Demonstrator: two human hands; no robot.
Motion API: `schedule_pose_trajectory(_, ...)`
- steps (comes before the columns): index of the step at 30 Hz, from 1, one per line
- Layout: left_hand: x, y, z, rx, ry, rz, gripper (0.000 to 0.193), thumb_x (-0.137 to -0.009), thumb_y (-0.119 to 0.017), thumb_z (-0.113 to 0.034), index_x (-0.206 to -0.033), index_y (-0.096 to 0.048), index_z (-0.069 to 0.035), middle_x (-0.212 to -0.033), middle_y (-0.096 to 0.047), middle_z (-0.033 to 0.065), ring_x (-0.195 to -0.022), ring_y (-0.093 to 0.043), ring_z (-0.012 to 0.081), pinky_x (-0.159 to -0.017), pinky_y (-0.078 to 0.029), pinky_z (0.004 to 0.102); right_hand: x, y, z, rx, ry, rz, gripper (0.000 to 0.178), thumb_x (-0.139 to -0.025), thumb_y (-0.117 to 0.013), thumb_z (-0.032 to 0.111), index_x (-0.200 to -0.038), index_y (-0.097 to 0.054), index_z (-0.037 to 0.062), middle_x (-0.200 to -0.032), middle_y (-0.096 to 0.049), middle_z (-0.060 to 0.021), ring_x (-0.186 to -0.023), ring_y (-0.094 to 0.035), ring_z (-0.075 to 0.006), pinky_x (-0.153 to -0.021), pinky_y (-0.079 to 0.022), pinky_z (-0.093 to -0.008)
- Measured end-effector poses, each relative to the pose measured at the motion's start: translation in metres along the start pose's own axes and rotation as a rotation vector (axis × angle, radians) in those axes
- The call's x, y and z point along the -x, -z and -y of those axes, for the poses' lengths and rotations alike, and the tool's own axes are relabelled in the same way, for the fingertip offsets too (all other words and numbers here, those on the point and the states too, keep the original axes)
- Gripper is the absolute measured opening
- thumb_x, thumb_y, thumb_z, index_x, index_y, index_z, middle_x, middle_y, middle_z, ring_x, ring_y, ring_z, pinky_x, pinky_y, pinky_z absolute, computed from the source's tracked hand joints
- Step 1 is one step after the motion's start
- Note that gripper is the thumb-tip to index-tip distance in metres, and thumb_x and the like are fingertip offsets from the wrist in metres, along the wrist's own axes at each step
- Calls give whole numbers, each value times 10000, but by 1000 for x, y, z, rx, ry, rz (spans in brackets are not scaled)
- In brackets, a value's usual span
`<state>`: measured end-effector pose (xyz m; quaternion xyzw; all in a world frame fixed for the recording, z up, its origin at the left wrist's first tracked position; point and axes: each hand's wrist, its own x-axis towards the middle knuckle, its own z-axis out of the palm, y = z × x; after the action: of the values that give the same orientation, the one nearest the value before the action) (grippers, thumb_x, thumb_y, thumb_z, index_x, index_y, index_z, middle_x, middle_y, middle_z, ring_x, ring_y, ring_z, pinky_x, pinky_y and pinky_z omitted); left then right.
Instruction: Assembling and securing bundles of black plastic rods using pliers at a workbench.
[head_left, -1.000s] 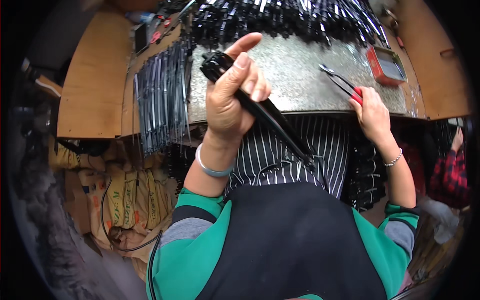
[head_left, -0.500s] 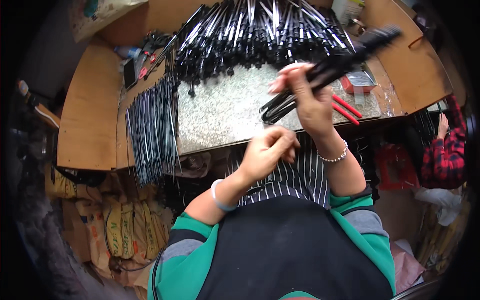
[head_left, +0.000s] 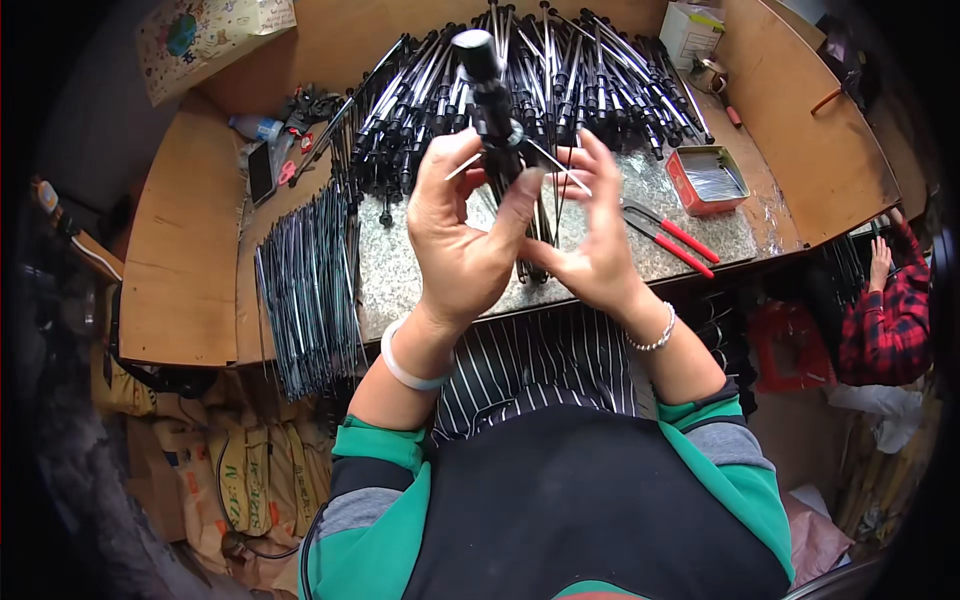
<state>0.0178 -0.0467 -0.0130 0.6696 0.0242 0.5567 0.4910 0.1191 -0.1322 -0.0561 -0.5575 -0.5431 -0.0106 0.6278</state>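
Note:
Upright over the bench, a black folding umbrella frame rises toward me, its dark ribs hanging down near the bench's front edge. My left hand is closed around its middle, the thumb pressed along it. Thin pale rib ends stick out sideways at that height. My right hand is beside the ribs with its fingers spread, the thumb close to their lower part; whether it touches them is unclear. Behind the hands lies a big pile of umbrella shafts, silver tubes with black fittings.
At left, a row of dark thin ribs overhangs the bench edge. Red-handled pliers and a red box of thin pieces lie at right. A phone is at back left. Another person's hand shows at far right.
The umbrella frame has come from the right to the middle and turned from slanting to upright. My left hand, closed and empty-looking before, now grips it; my right hand's fingers have spread off it.

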Motion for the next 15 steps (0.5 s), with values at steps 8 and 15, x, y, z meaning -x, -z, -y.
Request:
schedule_pose_trajectory(8, -15, -5, 2, 65, 26, 65, 311, -764, -655, 29, -1044, -521, 8, -971, -512, 37, -859, -553, 105, -760, -465, 249, -8, 15, 27, 325, 269, 48, 319, -824, -567, 17, -1125, -461, 4, -615, -495, -8, -474, -415, -107, -468, -364, -225)
schedule_pose_trajectory(15, -23, -7, -10, 100, 151, 145, 374, -754, -680, 3, -1086, -508, 10, -963, -557, 49, -894, -566, 119, -796, -462, 254, -30, 27, 36, -585, -440, 283, 468, -905, -408, 75, -1341, -253, -1, -585, -439, 23, -429, -332, -16, -394, -251, -158)
